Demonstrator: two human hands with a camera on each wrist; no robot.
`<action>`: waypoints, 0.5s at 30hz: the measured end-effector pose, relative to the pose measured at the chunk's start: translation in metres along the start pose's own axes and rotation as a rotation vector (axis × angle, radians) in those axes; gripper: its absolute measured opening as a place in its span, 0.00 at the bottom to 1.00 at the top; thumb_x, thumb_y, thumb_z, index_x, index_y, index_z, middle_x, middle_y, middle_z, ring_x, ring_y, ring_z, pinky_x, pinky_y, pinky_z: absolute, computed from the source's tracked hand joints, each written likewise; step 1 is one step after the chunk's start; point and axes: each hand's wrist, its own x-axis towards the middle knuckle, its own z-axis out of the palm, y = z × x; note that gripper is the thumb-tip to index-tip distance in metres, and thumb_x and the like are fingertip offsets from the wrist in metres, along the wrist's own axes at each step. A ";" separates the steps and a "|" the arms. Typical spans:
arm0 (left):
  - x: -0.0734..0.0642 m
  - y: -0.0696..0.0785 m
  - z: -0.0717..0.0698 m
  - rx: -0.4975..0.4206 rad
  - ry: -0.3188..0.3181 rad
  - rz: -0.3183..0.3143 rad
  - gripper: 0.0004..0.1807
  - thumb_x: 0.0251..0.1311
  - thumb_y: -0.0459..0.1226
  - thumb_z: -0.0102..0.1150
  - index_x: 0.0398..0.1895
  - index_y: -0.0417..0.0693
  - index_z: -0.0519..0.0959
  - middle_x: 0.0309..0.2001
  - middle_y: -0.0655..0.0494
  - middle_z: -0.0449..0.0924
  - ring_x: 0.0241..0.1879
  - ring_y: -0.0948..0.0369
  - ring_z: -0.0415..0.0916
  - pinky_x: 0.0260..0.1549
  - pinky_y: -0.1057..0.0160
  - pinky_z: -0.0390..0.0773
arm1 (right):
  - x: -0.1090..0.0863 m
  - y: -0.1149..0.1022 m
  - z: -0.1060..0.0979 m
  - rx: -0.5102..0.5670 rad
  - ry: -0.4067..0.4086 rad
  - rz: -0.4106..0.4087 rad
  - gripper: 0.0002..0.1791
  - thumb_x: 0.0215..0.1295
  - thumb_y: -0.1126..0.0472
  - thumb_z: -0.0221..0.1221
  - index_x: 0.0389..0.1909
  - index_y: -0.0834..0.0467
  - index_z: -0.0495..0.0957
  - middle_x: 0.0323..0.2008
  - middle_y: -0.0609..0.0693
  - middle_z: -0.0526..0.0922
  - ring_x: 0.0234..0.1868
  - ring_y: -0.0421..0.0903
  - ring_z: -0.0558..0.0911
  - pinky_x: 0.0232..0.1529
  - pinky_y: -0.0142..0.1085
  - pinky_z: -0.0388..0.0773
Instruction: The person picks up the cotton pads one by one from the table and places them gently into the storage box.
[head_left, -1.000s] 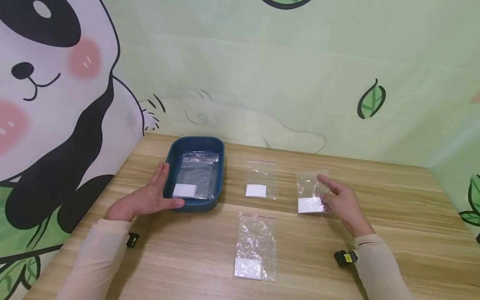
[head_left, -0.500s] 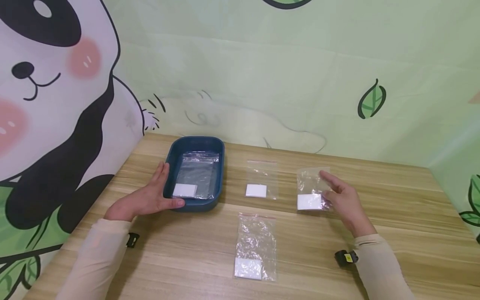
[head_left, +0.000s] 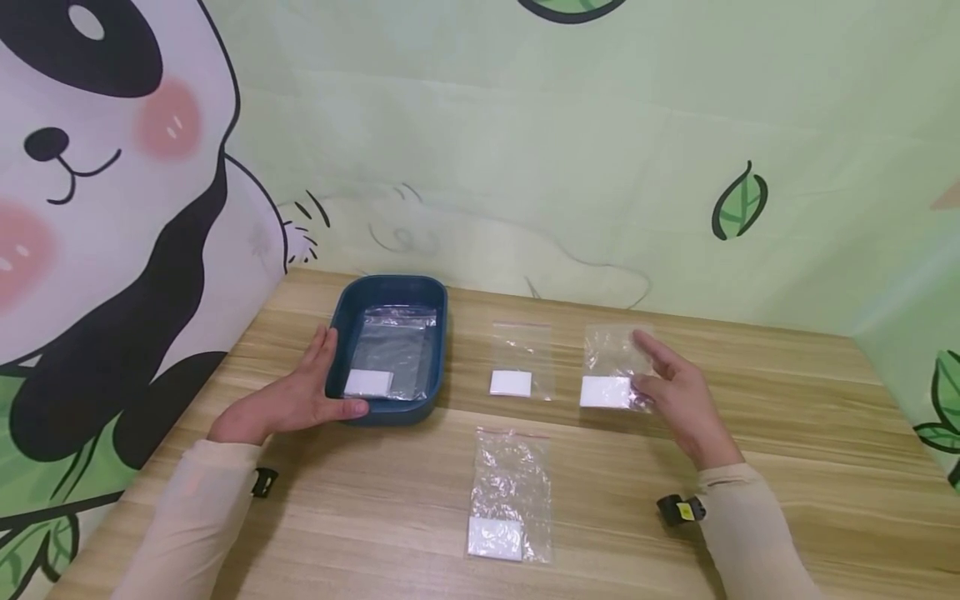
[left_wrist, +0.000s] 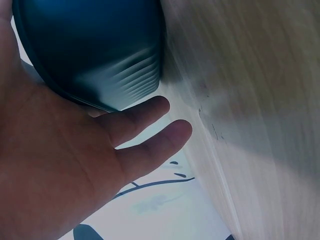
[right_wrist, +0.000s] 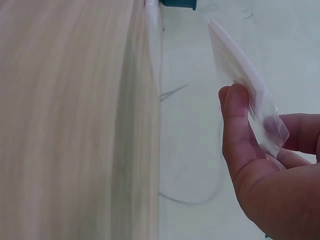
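My right hand [head_left: 684,400] pinches the right edge of a clear zip bag [head_left: 617,354] with a white card in its lower part. In the right wrist view the zip bag [right_wrist: 245,75] is held tilted above the table. My left hand [head_left: 292,396] rests against the left side and front corner of a dark blue tray [head_left: 401,412], its thumb at the front rim. The left wrist view shows straight fingers [left_wrist: 155,145] beside the tray's outer wall [left_wrist: 95,55]. Inside the tray lie clear zip bags [head_left: 393,350] with a white card showing; how many is unclear.
A zip bag with a white card [head_left: 511,382] lies between the tray and my right hand. A larger crinkled zip bag [head_left: 513,475] with a white card lies nearer the front. The wooden table [head_left: 360,517] ends at a printed cloth backdrop [head_left: 675,208].
The zip bag in my right hand has risen off the table and shifted slightly left and away from me. My left hand has stayed at the tray.
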 end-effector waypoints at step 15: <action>-0.001 -0.001 0.002 -0.004 0.019 0.009 0.72 0.57 0.62 0.67 0.77 0.32 0.26 0.77 0.31 0.17 0.75 0.33 0.32 0.69 0.35 0.48 | 0.017 -0.025 0.035 0.094 -0.060 -0.056 0.39 0.68 0.78 0.51 0.79 0.56 0.55 0.79 0.51 0.53 0.39 0.38 0.77 0.41 0.28 0.80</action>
